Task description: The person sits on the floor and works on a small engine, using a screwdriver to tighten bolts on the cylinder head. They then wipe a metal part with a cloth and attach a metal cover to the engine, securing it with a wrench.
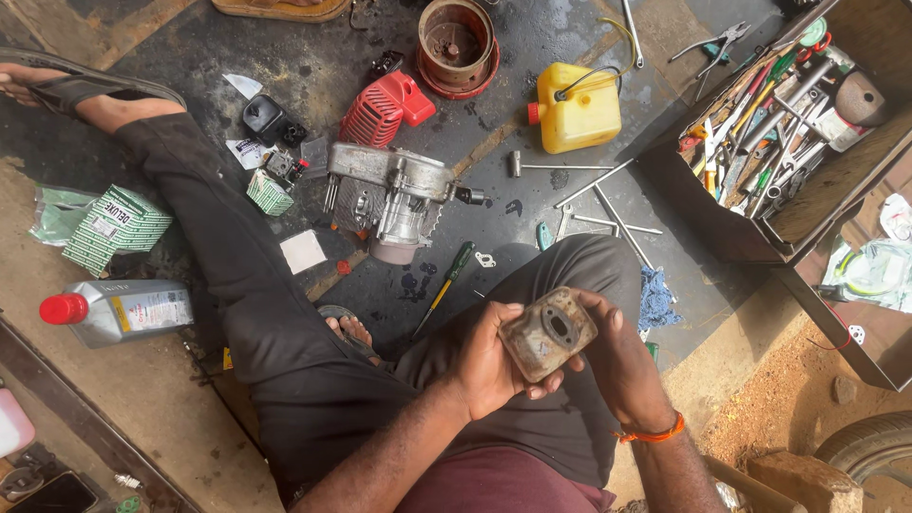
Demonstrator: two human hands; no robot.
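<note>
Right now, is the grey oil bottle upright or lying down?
Lying down: the grey oil bottle rests on its side on the floor, red cap on, pointing left.

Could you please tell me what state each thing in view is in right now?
Left hand: cupped under the metal part.
Right hand: gripping the part's far side.
Grimy metal part: held up off the floor, round hole facing the camera.
Small engine: stripped of covers, lying on the floor.
Grey oil bottle: capped, lying on its side.
Toolbox: open, full of tools.
Yellow tank: capped.

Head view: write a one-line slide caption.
Both hands, left and right, hold a grimy metal part above a stripped engine.
</note>
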